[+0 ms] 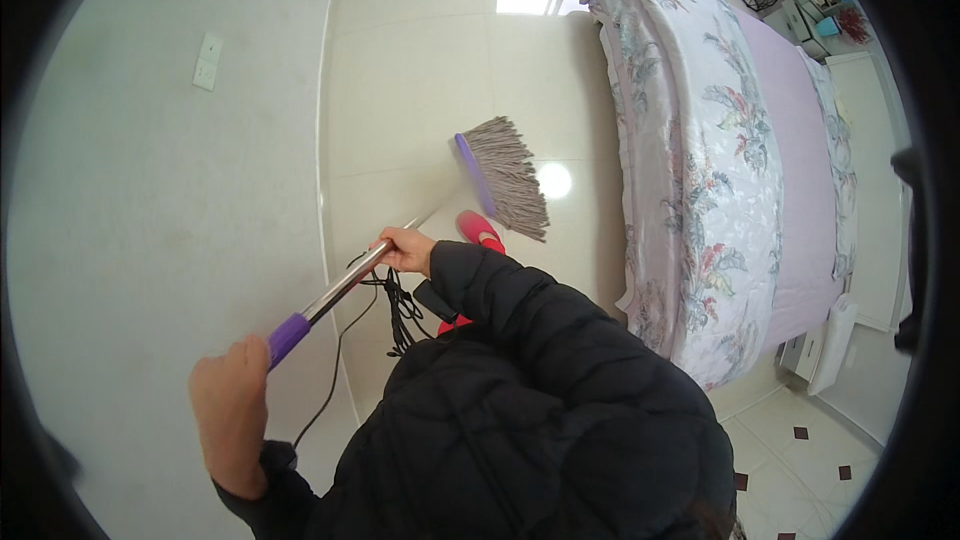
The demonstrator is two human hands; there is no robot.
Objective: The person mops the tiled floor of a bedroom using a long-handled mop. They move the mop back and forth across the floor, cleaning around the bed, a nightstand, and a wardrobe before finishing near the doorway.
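Note:
My left hand (229, 390) is wrapped around the purple grip at the top end of a mop's metal handle (349, 281). Farther down the same handle, my right hand (406, 249) holds the silvery tube. The mop head, with grey-brown string strands (512, 178) on a purple plastic bar, lies spread on the pale tiled floor ahead of my feet. Its strands point towards the bed. A red shoe (475, 226) shows just beside the purple bar. Black looped cables (399, 307) hang below my right hand, near my black padded jacket.
A bed with a floral cover (697, 165) stands to the right. On the left rises a pale wall with a socket plate (208, 61). A thin black cord (339, 352) runs down along the wall's foot. Drawers and shelves (806, 19) stand beyond the bed.

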